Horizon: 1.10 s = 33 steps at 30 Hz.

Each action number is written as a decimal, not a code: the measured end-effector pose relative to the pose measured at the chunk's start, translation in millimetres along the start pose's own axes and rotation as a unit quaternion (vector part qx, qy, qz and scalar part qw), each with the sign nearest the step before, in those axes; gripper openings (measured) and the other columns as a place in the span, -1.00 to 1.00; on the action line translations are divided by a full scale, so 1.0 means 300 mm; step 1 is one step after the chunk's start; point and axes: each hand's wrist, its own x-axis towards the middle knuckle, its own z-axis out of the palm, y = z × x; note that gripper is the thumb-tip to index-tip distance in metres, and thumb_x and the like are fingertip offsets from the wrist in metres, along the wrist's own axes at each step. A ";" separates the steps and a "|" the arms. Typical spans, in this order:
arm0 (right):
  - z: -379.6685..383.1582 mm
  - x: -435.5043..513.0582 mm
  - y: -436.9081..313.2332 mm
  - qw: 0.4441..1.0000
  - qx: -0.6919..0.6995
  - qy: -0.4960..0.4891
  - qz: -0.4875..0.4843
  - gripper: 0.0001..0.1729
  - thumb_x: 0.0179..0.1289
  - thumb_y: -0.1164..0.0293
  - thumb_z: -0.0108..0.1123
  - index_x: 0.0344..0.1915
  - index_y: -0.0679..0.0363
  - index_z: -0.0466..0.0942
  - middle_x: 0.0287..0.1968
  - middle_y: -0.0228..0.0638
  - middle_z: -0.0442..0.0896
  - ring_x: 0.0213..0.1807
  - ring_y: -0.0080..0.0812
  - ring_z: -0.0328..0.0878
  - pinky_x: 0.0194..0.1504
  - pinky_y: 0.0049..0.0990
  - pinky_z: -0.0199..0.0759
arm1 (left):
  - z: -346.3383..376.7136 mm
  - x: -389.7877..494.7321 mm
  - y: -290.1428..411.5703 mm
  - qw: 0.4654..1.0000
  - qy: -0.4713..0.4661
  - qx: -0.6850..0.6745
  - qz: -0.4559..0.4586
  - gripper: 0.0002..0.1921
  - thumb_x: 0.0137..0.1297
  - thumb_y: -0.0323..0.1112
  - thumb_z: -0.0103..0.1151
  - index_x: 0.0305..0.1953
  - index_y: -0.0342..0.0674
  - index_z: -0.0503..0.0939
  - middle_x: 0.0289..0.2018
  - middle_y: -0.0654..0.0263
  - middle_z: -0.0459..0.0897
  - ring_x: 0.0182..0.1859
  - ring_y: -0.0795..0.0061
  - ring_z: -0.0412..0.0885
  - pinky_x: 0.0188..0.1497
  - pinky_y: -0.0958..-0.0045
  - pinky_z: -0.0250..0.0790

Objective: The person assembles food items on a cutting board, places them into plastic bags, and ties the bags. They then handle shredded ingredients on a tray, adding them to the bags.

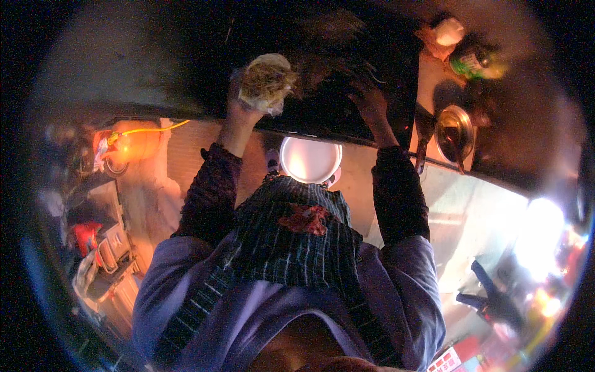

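My left hand [244,104] holds up a round flatbread or wrap with a shredded filling [269,80], with what looks like clear plastic at its lower edge. It is above the near part of a dark flat surface [186,83]. My right hand [372,100] is over the same surface, farther right, with its fingers spread; faint pale strands show near the fingertips. The area between and beyond my hands is too dark to make out.
Below the near edge is a white round bucket or tub [311,159]. To the right are a metal bowl [454,135] with a utensil and a green container [467,63]. An orange gas cylinder [137,142] with a yellow hose stands at left. Another person [499,302] is at lower right.
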 end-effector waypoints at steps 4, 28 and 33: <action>0.024 0.002 0.046 0.983 0.119 0.119 -0.075 -0.56 0.11 0.31 0.25 0.05 -0.02 0.52 0.13 -0.17 0.46 0.17 -0.12 0.38 0.18 -0.29 0.25 | -0.011 -0.014 -0.029 0.997 0.006 0.056 0.056 -0.34 0.12 0.12 0.13 0.13 -0.24 0.38 0.13 0.04 0.41 0.17 -0.02 0.35 0.20 -0.14 0.21; -0.331 -0.410 -0.041 0.971 -0.166 0.152 -0.086 -0.53 0.13 0.41 0.11 0.09 -0.09 0.43 0.05 -0.03 0.45 -0.11 0.01 0.52 -0.24 -0.17 0.53 | 0.082 0.320 -0.256 0.906 -0.153 0.317 0.235 -0.53 0.24 -0.06 0.06 0.08 -0.22 0.41 0.00 0.11 0.52 0.06 0.21 0.47 0.13 0.16 0.36; -0.458 -0.325 0.069 0.984 -0.135 0.032 0.109 -0.64 0.26 0.26 0.05 0.07 -0.02 0.46 -0.02 -0.12 0.55 -0.09 -0.03 0.53 -0.11 -0.16 0.43 | 0.055 0.251 -0.074 0.993 -0.087 0.011 0.084 -0.49 0.22 -0.01 0.10 0.08 -0.22 0.43 0.02 0.08 0.50 0.08 0.16 0.46 0.14 0.08 0.34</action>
